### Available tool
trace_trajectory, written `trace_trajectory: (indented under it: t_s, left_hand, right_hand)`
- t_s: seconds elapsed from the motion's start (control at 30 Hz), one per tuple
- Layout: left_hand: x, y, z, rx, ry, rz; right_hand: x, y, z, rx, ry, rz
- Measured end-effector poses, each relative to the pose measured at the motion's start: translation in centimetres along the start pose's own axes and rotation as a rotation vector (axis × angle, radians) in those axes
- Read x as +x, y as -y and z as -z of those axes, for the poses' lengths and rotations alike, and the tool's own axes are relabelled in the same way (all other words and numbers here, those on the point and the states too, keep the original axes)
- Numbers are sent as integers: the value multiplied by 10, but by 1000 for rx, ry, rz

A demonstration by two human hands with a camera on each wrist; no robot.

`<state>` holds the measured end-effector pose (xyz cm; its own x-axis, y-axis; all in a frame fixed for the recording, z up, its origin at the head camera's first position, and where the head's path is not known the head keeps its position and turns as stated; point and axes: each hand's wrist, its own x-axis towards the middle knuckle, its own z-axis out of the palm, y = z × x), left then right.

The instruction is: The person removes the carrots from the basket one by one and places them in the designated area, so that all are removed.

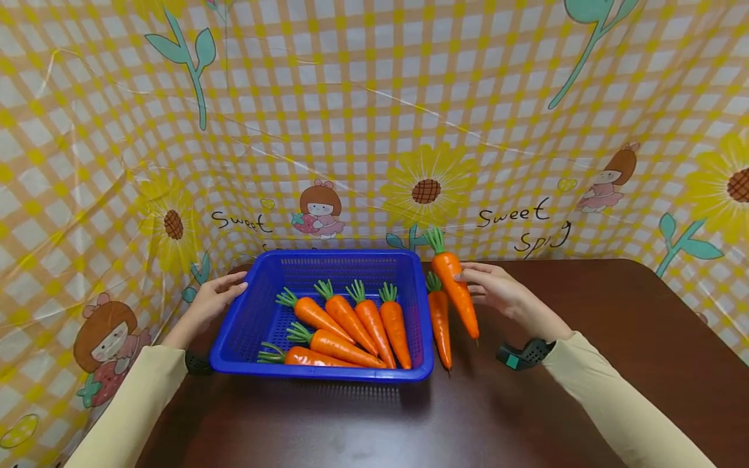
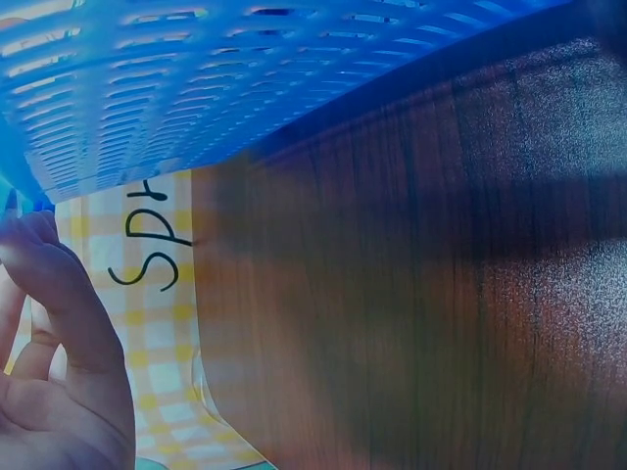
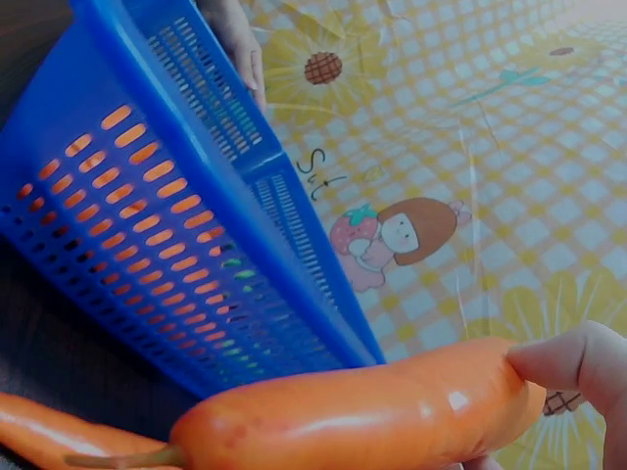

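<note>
My right hand [image 1: 497, 289] holds an orange carrot [image 1: 456, 289] with a short green top, thumb on its near side, just right of the basket. The carrot hangs at a slant, leafy end up and tip down; in the right wrist view its thick body [image 3: 353, 406] fills the lower part. My left hand [image 1: 216, 296] grips the left rim of the blue plastic basket [image 1: 322, 372], fingertips at its edge. Inside lie several carrots [image 1: 394, 331], green tops mostly toward the back and left. A second carrot [image 1: 440, 328] lies on the table against the basket's right side, partly behind the held one.
The dark brown wooden table [image 1: 363, 429] carries the basket. A yellow checked cloth [image 1: 363, 130] with flowers and cartoon girls hangs behind and along the sides, close behind the basket's back rim. A dark wrist strap [image 1: 526, 354] sits on my right wrist.
</note>
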<state>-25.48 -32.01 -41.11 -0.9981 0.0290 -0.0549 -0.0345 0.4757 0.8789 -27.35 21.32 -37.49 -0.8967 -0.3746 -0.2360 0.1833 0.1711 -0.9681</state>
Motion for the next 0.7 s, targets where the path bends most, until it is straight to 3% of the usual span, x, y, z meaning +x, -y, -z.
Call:
trace_trajectory:
  t_s: [0.37, 0.7]
  left_hand:
    - [-6, 5, 1, 68, -14, 5]
    - [0, 2, -3, 66, -14, -5]
  right_hand:
    - [-4, -22, 6, 16, -14, -22]
    - [-3, -32, 16, -65, -64, -48]
